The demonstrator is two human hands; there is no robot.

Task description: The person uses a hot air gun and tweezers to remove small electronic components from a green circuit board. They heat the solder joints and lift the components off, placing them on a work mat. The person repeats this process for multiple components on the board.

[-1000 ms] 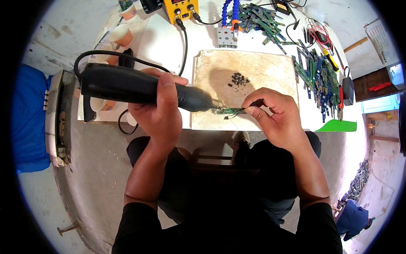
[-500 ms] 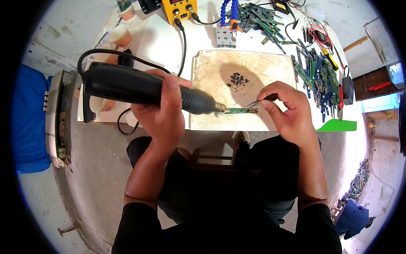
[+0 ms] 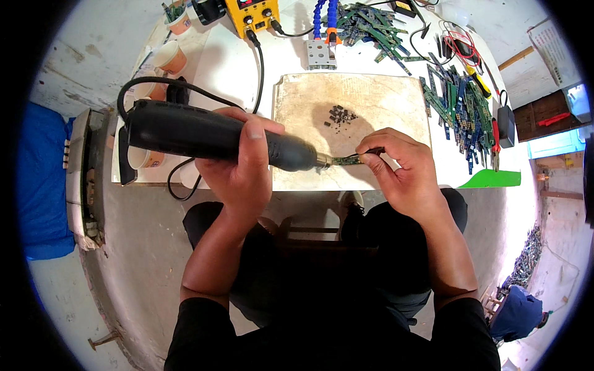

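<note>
My left hand [image 3: 238, 170] is wrapped round a black hot air gun [image 3: 185, 131], its metal nozzle aimed right and low over the work board. Just off the nozzle lies a narrow green circuit board strip [image 3: 348, 160], its right end hidden by my other hand. My right hand [image 3: 405, 170] is closed in a pinch on dark tweezers [image 3: 373, 151], whose tips reach left to the strip. Whether they grip a part there is too small to tell. A small heap of black chips [image 3: 340, 115] sits farther back on the pale, stained work board [image 3: 297, 102].
A yellow hot air station [image 3: 252, 13] stands at the back left, its cable running to the gun. Paper cups [image 3: 170, 59] line the left side. A metal block [image 3: 320, 55] with blue hoses stands behind the board. Circuit strips [image 3: 464, 111] pile up on the right, near pliers [image 3: 495, 142].
My right hand and the tweezers have moved left along the circuit strip, now covering its right end. The hot air gun stays nearly where it was. The whole view has shifted slightly.
</note>
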